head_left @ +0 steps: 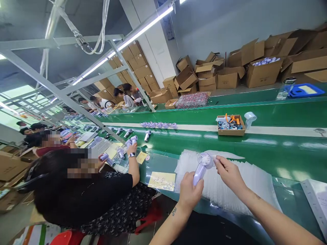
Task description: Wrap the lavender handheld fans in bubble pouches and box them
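My left hand is wrapped around the handle of a lavender handheld fan, whose round grille faces up toward me. At the right rim of the fan head, the thumb and fingertips of my right hand are pinched together. Whether a thin film lies between those fingertips and the rim is too fine to see. Beneath both hands, a fanned-out stack of translucent plastic bags covers part of the green bench. One bag sticks out beyond the stack's far edge.
A co-worker sits close on my left, handling lavender fans. A handwritten yellow card lies by the bags. Across the belt are a row of fans and a small parts box. A white box stands right.
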The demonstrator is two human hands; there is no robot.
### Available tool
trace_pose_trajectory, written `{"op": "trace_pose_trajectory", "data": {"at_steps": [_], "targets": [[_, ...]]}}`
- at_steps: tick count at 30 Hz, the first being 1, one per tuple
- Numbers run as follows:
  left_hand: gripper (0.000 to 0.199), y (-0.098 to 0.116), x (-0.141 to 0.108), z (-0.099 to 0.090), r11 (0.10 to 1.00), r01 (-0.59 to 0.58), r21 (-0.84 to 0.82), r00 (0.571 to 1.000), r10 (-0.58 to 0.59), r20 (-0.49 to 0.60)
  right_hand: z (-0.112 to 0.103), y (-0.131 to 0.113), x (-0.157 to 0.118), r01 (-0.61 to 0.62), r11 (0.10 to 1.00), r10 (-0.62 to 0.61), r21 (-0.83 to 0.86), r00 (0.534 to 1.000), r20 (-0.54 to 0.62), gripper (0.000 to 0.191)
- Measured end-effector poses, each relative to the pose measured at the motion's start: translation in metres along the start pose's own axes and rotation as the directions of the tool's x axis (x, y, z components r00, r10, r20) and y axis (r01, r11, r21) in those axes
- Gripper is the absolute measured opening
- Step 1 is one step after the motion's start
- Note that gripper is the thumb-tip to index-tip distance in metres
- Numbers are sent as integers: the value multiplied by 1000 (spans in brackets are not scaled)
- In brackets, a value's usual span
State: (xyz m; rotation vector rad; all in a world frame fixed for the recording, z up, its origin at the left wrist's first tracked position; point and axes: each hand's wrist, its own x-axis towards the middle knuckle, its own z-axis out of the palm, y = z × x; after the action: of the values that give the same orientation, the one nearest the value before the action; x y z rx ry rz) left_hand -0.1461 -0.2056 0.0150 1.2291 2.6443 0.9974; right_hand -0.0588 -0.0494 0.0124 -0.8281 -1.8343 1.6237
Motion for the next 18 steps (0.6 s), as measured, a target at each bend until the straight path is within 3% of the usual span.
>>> {"op": "trace_pose_trajectory", "data": {"at_steps": [2,4,7,11,14,18], "targets": [[10,7,1,2,994,63,-87,998,-64,-4,0,6,-10,78,997,-78,8,997,-1,28],[8,11,-1,6,997,38,-73,999,-41,-35,0,9,-13,53,993,-51,108,999,-19,28],[21,9,-10,18,993,-82,80,993,88,-74,-2,7,-8,-83,920,106,384,994,-38,30],[39,4,-16,30,919,-161,360,965,223,-136,-2,1,-5,-253,738,265,626,961,76,33],[38,9,-13,30,875,-181,449,955,266,-134,8,7,-14,-178,719,254,671,967,-16,30],[37,22,-4,25,861,-148,487,956,250,-150,24,21,-26,35,873,85,487,972,-221,27]]}}
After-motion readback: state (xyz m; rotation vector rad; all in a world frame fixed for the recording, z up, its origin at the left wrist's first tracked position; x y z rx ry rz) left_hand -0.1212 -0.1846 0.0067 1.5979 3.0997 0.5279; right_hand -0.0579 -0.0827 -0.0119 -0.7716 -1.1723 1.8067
